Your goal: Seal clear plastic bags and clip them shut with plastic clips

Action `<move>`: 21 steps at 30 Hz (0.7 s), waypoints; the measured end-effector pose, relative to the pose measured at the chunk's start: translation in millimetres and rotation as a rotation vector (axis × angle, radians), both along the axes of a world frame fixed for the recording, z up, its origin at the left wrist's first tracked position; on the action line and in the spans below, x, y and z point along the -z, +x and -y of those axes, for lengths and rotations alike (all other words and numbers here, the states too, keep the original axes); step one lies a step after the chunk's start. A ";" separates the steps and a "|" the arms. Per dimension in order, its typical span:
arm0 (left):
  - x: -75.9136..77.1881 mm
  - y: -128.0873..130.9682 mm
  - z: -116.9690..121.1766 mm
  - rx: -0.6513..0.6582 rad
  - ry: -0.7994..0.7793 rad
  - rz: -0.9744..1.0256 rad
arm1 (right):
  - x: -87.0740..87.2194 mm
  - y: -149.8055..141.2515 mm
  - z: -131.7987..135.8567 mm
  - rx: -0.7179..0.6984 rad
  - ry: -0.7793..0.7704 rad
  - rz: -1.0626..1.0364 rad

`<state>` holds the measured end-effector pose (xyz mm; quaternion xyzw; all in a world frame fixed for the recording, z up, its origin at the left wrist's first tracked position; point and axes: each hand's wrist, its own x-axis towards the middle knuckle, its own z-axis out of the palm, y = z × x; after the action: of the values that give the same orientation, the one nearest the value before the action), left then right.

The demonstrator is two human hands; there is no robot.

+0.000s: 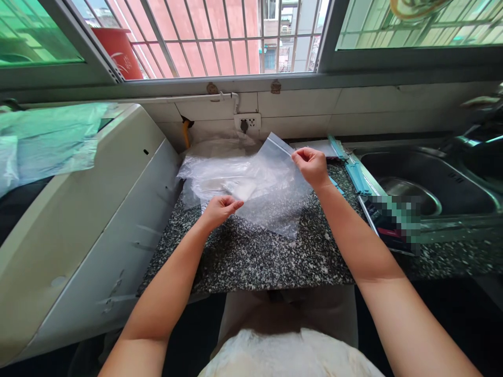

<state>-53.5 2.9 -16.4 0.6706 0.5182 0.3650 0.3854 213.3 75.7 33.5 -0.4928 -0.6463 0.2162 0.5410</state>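
Observation:
A clear zip bag (275,193) is stretched at a slant above the speckled counter (251,264). My right hand (311,166) pinches its upper right corner, close to the zip strip. At the bag's left edge my left hand (222,210) is closed, thumb against fingers, gripping the plastic. Behind and to the left lies a heap of clear plastic bags (214,162), partly covered by the held one. Something whitish shows through the plastic near my left fingertips; I cannot make out what it is.
A white appliance (118,209) borders the counter on the left, with plastic sheeting (51,141) over it. To the right are light blue strips (357,175), a dark flat package (387,222) and a metal sink (416,178). A wall socket (247,122) sits behind.

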 end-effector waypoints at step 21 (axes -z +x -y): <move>0.7 0.2 1.5 0.048 -0.066 -0.030 | -3.0 3.9 0.5 -0.070 0.007 0.032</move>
<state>-53.3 1.4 -17.2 0.6752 0.5195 0.3284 0.4078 217.2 75.3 36.5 -0.4715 -0.6725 0.2249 0.5243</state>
